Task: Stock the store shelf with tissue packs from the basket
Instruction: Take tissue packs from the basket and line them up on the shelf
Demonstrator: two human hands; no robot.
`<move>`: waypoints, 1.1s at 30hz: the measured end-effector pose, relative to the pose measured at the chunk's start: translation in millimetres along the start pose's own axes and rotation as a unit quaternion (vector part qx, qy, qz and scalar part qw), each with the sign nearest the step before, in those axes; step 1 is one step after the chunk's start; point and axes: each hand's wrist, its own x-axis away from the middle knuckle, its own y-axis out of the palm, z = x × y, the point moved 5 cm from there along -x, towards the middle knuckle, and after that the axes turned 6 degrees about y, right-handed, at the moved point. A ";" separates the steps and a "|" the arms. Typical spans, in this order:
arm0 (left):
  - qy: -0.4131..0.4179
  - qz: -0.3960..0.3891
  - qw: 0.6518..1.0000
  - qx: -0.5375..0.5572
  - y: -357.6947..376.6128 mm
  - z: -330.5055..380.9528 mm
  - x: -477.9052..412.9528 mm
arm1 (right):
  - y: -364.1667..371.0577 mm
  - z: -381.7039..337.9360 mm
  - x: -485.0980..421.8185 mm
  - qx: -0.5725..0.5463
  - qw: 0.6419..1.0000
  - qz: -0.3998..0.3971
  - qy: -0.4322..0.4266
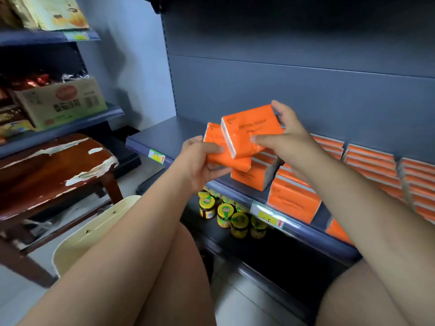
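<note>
Basket (94,231) sits low, behind left hand (200,165); that hand curls round lower tissue pack (226,160). Right hand (282,135) pinches upper pack (249,135). I'd seat upper pack square on stack (251,178) below right hand, edges flush.

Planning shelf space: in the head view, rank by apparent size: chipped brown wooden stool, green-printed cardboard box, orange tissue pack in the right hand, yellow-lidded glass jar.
1. chipped brown wooden stool
2. green-printed cardboard box
3. orange tissue pack in right hand; nearer, so box ranking unsure
4. yellow-lidded glass jar
</note>
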 end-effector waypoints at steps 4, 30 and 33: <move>-0.039 -0.011 0.999 -0.019 -7.0 -13.4 -9.4 | 2.3 15.6 -6.8 0.089 0.995 -0.047 0.012; 0.145 -0.060 0.921 -0.356 -12.7 -47.4 -59.8 | -45.6 23.6 -1.6 0.124 0.991 0.058 -0.006; 0.142 -0.063 0.910 -0.385 -8.3 -52.4 -64.0 | -49.9 24.6 -0.9 0.133 0.989 0.062 -0.008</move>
